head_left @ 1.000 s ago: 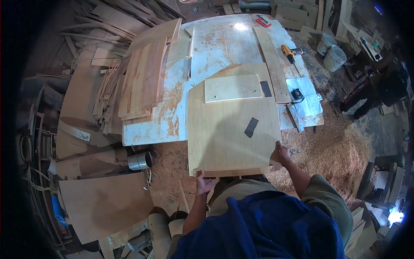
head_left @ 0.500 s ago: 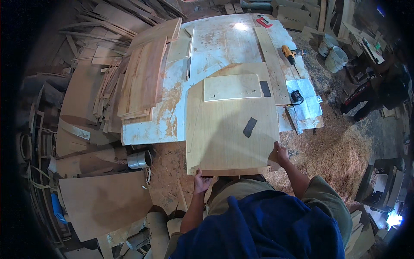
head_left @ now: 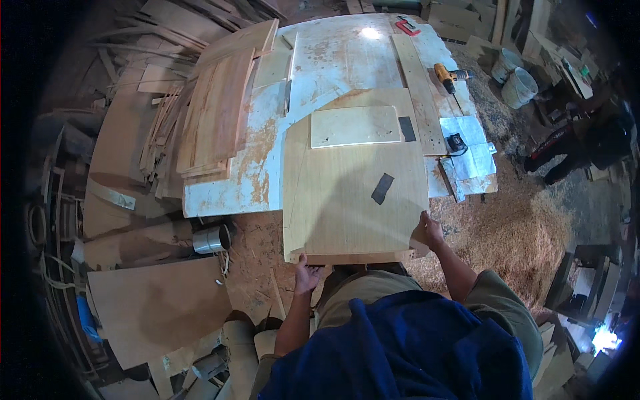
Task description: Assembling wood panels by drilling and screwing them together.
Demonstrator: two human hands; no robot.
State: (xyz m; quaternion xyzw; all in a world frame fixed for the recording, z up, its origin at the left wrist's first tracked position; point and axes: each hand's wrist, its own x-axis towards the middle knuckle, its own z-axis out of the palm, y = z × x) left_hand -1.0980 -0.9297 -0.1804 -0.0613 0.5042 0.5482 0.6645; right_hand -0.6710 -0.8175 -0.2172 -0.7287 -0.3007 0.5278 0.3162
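A large pale wooden panel (head_left: 347,200) lies partly on the white-topped table (head_left: 267,153) and juts past its near edge toward me. My left hand (head_left: 307,275) grips the panel's near left corner, thumb on top and fingers beneath. My right hand (head_left: 430,231) holds the right edge close to the near right corner, its fingers partly hidden. On the panel rest a smaller pale rectangular board (head_left: 355,127) and two dark strips, one beside the board (head_left: 407,129) and one near the middle (head_left: 382,189).
Long planks (head_left: 217,110) are stacked at the table's left. Toward its right lie a yellow drill (head_left: 445,78), a tape measure (head_left: 457,144) on white paper and a red clamp (head_left: 407,27). Sawdust (head_left: 513,230) covers the floor at right; a person (head_left: 593,143) is beyond.
The whole view has shifted slightly, so the table and panel appear a little higher and further left. Both hands keep their hold on the panel.
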